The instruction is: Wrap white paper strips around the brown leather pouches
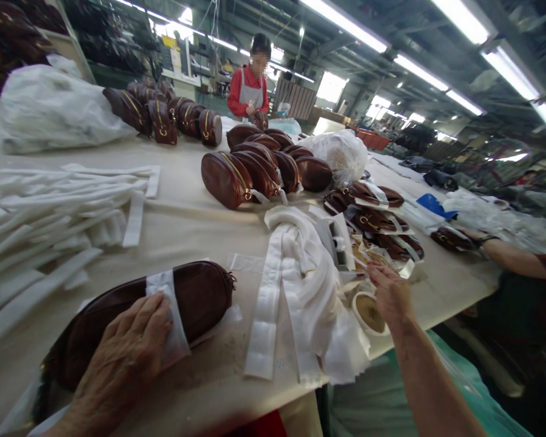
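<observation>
Your left hand (122,340): fingers together, flat; white strip (169,303) already across brown pouch (204,297) beneath, fastening unclear. Right hand (391,294): fingers bunched, pinch unclear, tape roll (370,312) just below.

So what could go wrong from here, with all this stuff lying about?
The loose white strips reach the table's front edge, so a brush of the arm might drag some off. The round roll sits close to the right forearm and could get knocked. And the white band across the brown bag lies under the left hand's fingers; it might shift if they let go too soon.
</observation>
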### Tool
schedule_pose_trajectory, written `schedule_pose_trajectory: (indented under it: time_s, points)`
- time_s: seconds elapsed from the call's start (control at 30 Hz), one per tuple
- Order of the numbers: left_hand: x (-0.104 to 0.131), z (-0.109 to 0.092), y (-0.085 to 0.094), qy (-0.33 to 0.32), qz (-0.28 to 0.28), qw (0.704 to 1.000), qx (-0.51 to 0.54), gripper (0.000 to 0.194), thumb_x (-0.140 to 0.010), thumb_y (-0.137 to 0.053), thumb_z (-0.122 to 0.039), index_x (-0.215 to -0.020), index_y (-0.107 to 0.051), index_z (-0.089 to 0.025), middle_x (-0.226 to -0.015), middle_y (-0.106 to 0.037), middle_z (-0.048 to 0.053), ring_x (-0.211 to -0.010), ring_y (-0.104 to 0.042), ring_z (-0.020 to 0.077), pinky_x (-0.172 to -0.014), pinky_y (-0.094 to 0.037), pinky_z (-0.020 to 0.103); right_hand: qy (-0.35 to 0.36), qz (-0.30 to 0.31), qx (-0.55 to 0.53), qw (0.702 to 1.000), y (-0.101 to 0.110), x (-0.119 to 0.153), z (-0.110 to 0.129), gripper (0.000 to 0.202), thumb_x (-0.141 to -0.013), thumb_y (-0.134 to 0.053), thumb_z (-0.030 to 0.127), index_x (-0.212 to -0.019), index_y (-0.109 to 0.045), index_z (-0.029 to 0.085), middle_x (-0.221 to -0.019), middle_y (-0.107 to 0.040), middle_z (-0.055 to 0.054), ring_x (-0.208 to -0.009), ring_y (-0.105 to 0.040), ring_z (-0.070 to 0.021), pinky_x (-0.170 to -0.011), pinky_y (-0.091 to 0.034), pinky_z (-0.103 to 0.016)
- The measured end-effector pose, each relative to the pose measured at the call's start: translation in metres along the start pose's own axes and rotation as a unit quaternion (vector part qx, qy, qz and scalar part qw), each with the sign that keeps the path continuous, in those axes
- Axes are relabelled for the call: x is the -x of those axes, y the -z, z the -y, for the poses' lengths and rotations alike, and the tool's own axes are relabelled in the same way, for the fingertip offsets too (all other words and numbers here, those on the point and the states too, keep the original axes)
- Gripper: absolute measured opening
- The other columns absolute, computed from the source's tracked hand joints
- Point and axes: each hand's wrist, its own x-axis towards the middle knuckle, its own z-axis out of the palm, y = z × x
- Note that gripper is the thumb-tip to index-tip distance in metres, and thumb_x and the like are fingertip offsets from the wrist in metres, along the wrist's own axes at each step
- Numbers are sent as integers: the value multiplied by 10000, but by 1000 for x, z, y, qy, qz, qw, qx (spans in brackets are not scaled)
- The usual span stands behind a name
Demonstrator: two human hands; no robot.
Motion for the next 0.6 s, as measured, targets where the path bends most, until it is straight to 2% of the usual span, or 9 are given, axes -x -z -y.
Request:
schedule_pose_trajectory:
  time_s: [0.07,0.17,0.27,0.37,0.5,0.53,0.6]
  points:
    - [0,0,-1,-4,-8,1000,0,273,-917,-321,-174,-1072,-517,-64,-1116,-596,195,-994,-576,309,-812,-447,384,-8,-29,-21,999,15,16,-4,315,-519,-713,431,-699,-649,181,-742,-639,-1,-640,-555,-122,-585,-453,-248]
    - [1,1,-1,-1,-12,1000,-4,252,-916,-332,-166,-1069,-510,-73,-1110,-599,191,-988,-580,303,-806,-451,378,-52,-25,-13,998,31,36,-17,336,-525,-728,439,-718,-658,173,-705,-645,-14,-616,-563,-133,-546,-455,-246]
    - [3,1,-2,0,-5,1000,1,255,-918,-340,-172,-1080,-509,-73,-1117,-596,191,-1002,-578,308,-806,-456,381,-85,11,49,995,31,47,-28,353,-538,-699,491,-680,-640,173,-620,-633,-23,-555,-555,-147,-497,-446,-255]
    - [4,2,-2,3,-1,1000,12,259,-918,-344,-181,-1076,-520,-75,-1129,-591,193,-1018,-573,312,-818,-456,391,-88,34,123,988,24,44,-29,378,-542,-642,549,-636,-596,186,-502,-541,16,-446,-466,-122,-439,-390,-250]
    - [3,1,-4,10,1,1000,22,291,-919,-329,-175,-1078,-535,-44,-1130,-584,211,-1030,-559,325,-819,-459,411,-57,21,220,974,27,36,-18,314,-499,-646,501,-559,-569,202,-462,-497,14,-442,-427,-133,-439,-343,-261]
    - [3,-1,-3,14,4,1000,22,299,-917,-327,-169,-1079,-538,-34,-1130,-581,215,-1035,-553,327,-822,-459,417,-33,21,270,962,31,37,-15,293,-505,-636,492,-550,-569,211,-471,-518,0,-457,-448,-149,-450,-353,-270]
    - [3,-4,-1,30,24,999,25,304,-904,-333,-140,-1092,-545,-28,-1153,-571,212,-1063,-536,321,-851,-452,418,39,59,382,922,39,41,-14,287,-555,-590,512,-572,-589,226,-510,-578,-26,-488,-510,-186,-468,-389,-289]
